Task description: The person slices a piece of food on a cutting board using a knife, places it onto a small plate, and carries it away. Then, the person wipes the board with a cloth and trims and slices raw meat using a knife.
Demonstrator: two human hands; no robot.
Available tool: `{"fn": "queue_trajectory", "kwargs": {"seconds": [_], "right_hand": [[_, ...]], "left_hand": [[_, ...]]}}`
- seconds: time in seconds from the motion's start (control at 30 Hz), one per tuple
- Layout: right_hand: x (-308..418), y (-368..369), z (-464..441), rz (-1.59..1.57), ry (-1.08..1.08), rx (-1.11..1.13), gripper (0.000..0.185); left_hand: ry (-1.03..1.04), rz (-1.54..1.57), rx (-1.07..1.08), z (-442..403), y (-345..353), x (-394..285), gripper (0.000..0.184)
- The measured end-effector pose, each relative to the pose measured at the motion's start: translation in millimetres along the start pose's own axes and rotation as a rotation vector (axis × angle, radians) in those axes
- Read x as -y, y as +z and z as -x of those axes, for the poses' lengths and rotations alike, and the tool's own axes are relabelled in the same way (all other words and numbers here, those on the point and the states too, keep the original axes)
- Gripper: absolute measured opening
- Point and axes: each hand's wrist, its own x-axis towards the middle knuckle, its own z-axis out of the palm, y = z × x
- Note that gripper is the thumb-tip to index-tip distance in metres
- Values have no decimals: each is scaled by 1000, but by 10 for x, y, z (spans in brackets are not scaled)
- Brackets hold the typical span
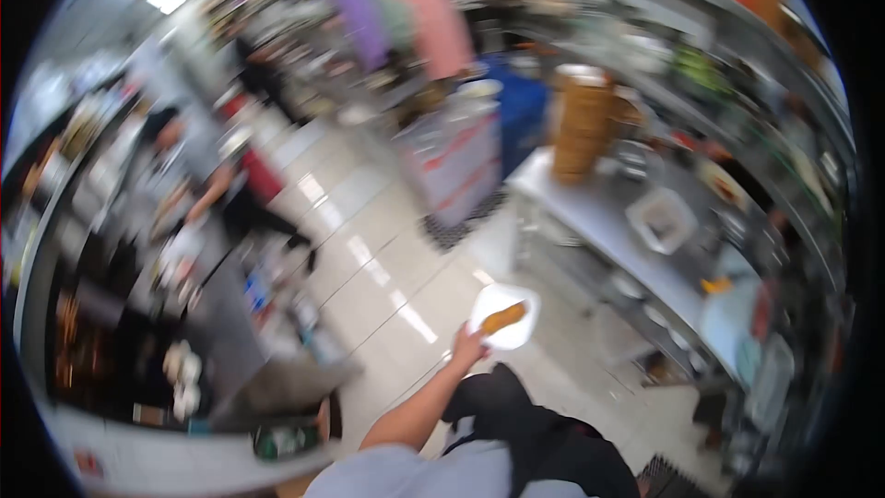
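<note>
My left hand [469, 346] is closed on the near left edge of a white plate [519, 331] with rounded corners, held out in front of my body above the tiled floor. A long golden-brown piece of food [503, 317] lies across the plate, its near end close to my fingers. Motion blur hides what kind of food it is. My right hand is outside the picture.
A steel worktable [604, 226] runs along the right, bearing stacked bamboo steamers [582, 124] and a white tray [662, 220]. A co-worker [198, 166] stands at the left counter, another person [263, 74] farther back. A white bin with red stripes [456, 161] stands ahead.
</note>
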Motion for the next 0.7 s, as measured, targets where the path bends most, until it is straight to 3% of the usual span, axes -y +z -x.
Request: {"fn": "queue_trajectory", "kwargs": {"seconds": [0.13, 0.3, 0.43, 0.5, 0.53, 0.57, 0.6, 0.67, 0.7], "right_hand": [[-571, 684, 1173, 611, 315, 112, 11], [-841, 1860, 1863, 982, 391, 332, 10], [-711, 2904, 1868, 1095, 221, 530, 10], [-581, 3579, 1639, 1044, 25, 689, 11], [-514, 3912, 1626, 1009, -74, 752, 11], [-360, 4381, 1819, 921, -138, 849, 15], [-211, 4806, 2250, 1103, -286, 766, 15], [12, 5351, 3142, 1135, -418, 814, 39], [81, 5449, 3325, 1117, -445, 962, 39]], "left_hand": [[121, 228, -118, -137, -1150, -230, 23], [245, 351, -470, -402, -2899, -404, 29], [266, 261, -837, -541, -4693, -57, 38], [184, 356, -1010, -519, -5540, 129, 38], [176, 459, -1103, -557, -5923, 339, 29], [186, 397, -1209, -513, -6275, 433, 36], [160, 586, -1250, -392, -6519, 353, 36], [46, 700, -1347, -375, -7050, 511, 22], [172, 854, -1356, -201, -7025, 333, 22]]}}
